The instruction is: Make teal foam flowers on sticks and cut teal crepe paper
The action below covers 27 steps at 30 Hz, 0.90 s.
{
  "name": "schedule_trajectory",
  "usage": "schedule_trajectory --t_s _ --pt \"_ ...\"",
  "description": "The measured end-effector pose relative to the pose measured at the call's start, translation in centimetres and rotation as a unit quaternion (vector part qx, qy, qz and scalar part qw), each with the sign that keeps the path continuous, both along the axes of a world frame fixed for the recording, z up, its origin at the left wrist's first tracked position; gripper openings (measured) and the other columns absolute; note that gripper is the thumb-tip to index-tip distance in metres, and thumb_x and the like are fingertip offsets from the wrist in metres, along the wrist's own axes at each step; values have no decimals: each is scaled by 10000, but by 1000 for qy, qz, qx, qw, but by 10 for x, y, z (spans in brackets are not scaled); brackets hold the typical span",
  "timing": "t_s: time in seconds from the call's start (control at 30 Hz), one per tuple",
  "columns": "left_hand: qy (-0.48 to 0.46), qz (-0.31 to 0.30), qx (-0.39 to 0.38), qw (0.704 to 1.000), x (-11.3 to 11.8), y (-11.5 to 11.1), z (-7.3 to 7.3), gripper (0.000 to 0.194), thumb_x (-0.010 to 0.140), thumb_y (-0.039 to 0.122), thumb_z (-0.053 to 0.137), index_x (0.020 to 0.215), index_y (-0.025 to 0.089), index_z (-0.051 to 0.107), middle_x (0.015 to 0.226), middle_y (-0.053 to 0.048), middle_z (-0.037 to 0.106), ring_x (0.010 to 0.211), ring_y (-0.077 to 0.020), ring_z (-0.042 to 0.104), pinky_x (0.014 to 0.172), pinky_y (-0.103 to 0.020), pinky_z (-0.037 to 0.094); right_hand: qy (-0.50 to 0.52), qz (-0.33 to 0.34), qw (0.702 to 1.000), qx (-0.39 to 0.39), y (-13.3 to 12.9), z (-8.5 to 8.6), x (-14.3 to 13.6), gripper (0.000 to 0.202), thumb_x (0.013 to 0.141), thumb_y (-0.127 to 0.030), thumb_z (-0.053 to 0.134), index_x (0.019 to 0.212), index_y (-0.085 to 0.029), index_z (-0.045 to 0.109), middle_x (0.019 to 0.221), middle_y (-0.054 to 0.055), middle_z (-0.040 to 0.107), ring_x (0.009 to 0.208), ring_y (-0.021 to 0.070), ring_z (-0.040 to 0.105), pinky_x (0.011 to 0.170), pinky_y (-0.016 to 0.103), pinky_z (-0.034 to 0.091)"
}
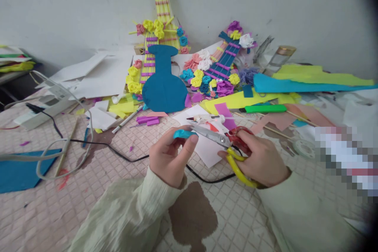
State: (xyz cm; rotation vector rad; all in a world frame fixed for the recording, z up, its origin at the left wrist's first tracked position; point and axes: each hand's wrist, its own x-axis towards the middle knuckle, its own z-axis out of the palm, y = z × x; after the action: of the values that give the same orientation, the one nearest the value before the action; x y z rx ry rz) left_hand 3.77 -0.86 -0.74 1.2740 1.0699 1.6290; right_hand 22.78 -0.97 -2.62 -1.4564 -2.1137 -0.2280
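Between the thumb and fingers of my left hand (174,155) is a small folded piece of blue crepe paper (182,134). My right hand (261,157) grips a pair of scissors (217,136) with one red and one yellow handle. The blades point left and their tips reach the blue paper by my left thumb; whether they touch it I cannot tell. Behind the blades a white glue gun (203,119) lies on a white sheet (208,153). A dark blue lute-shaped cutout (165,90) leans upright farther back.
Paper instruments with crepe flowers (220,63) stand against the wall. A black cord (118,151) crosses the table from a white power strip (38,112). Blue and yellow crepe sheets (307,82), a green-handled cutter (265,108) and a roll of clear tape (304,147) lie at right.
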Motion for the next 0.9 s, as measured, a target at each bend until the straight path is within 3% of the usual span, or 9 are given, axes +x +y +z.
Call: schedule_trajectory --t_s 0.13,0.47,0.67,0.9 --pt "-18 4 -35 999 1 -2 3 112 673 199 650 780 178 674 728 -4 653 644 -99 583 589 -196 487 57 0 996 -68 0 1 1 253 660 -380 581 769 -180 471 562 -10 534 474 130 514 441 218 376" --pt "-19 13 -1 1000 1 -1 0 157 648 190 676 805 181 675 784 -17 687 724 -138 630 650 -227 527 -14 19 1000 8 -3 1 1 281 660 -401 553 806 -174 473 587 11 545 517 167 546 460 243 376" --pt "-3 26 -6 1000 0 -1 -2 165 642 219 689 801 177 672 772 -22 686 691 -136 624 637 -239 525 -20 14 1000 -10 -2 3 1 254 660 -396 552 768 -183 465 571 10 532 498 167 532 448 249 352" --pt "-19 -21 -12 1000 2 -2 0 149 704 231 632 840 173 652 702 -11 652 615 -112 603 556 -214 490 82 -5 993 -81 -3 5 -2 276 645 -405 591 749 -200 440 543 -26 482 460 128 469 432 227 349"
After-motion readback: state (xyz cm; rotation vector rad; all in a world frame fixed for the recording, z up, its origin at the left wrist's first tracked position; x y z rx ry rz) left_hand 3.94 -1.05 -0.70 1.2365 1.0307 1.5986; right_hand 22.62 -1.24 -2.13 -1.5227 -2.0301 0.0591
